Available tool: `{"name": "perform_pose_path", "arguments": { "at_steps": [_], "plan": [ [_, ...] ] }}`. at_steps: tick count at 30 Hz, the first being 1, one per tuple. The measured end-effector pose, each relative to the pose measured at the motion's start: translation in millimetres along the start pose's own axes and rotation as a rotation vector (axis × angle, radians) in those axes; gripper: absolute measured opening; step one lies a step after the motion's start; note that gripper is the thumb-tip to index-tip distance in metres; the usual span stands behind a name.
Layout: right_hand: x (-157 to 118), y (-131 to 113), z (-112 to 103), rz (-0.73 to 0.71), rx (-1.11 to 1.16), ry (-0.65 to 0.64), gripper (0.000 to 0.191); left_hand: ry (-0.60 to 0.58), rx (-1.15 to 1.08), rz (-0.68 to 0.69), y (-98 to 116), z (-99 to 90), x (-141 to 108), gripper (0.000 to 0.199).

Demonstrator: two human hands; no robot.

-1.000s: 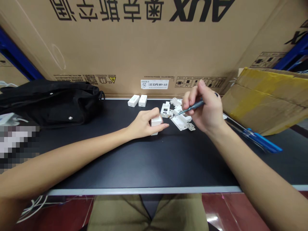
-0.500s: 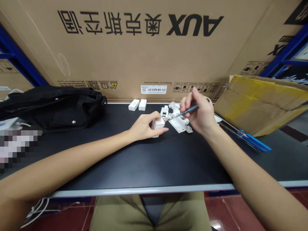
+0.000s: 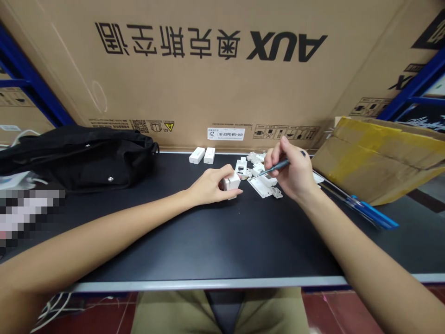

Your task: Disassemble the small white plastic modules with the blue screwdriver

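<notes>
One white block [image 3: 232, 182] (boxy, plain) fills the left grip [image 3: 214, 186].

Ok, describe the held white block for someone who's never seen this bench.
Find the big brown AUX carton behind the black tabletop. In front of it, near the middle, the left hand grips a small white block. Unlike the two white blocks side by side near the carton, it is in someone's fingers.

"What's in the left hand [image 3: 212, 186]?"
"A white block [image 3: 233, 181], partly hidden by fingers."
"And the right hand [image 3: 292, 170]?"
"A slim screwdriver [image 3: 278, 165], slanted, its tip near the white block."
</notes>
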State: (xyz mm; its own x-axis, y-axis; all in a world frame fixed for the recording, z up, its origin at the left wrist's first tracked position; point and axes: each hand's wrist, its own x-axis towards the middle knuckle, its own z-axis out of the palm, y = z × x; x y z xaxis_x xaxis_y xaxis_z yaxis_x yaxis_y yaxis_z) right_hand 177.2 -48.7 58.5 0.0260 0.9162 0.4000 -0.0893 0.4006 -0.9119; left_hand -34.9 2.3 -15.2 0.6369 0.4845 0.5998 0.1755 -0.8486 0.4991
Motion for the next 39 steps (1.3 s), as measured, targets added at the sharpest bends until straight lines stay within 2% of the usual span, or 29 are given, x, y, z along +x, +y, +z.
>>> {"name": "perform_pose_path", "arguments": {
  "at_steps": [9,15,20,32,39],
  "plan": [
    [0.1,-0.9,-1.4,-0.023,0.040,0.001,0.047,0.015,0.003,-0.012,-1.5,-1.7,0.0,0.040],
    [2.8,0.8,-5.8,-0.031,0.054,0.038,0.046,-0.045,0.075,0.026,3.5,-4.0,2.0,0.028],
    [3.9,3.6,-7.2,-0.029,0.018,0.036,0.049,-0.038,0.105,0.035,3.9,-3.9,1.6,0.029],
    [2.5,2.5,-5.4,-0.013,0.027,0.035,0.048,-0.129,0.174,-0.028,8.8,-6.1,0.9,0.026],
    [4.3,1.8,-9.3,-0.025,0.026,0.032,0.048,-0.127,0.175,-0.014,5.9,-3.7,-0.3,0.026]
  ]
}}
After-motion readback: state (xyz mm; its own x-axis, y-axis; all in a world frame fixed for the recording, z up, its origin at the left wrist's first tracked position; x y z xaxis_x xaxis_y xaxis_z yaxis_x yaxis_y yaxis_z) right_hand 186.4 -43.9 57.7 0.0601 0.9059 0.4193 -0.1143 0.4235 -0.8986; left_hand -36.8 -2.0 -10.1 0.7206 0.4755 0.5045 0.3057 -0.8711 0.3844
